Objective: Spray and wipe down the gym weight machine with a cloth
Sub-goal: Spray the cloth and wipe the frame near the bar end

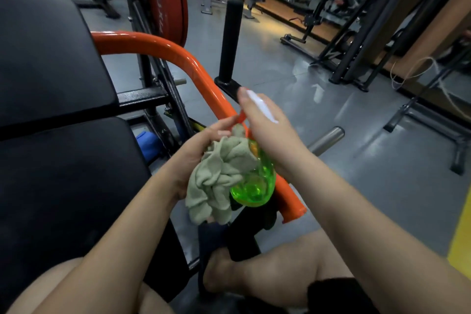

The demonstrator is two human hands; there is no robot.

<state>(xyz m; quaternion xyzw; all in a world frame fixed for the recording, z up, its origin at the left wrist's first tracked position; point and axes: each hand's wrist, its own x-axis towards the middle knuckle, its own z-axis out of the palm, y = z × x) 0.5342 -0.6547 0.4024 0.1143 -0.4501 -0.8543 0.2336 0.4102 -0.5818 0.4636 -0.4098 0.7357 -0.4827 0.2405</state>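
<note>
Head view: at frame centre the left hand (pixel 201 145) clutches a bunched grey-green cloth (pixel 219 181). The right hand (pixel 267 132) grips a green spray bottle (pixel 254 186) by its white head, just above the orange bar (pixel 163 51). To do well, aim the nozzle squarely at the cloth or bar, mist lightly, then wipe along the tube.

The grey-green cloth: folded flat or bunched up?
Bunched up. The grey-green cloth hangs in crumpled folds from the left hand, beside the translucent green spray bottle the right hand holds.
</note>
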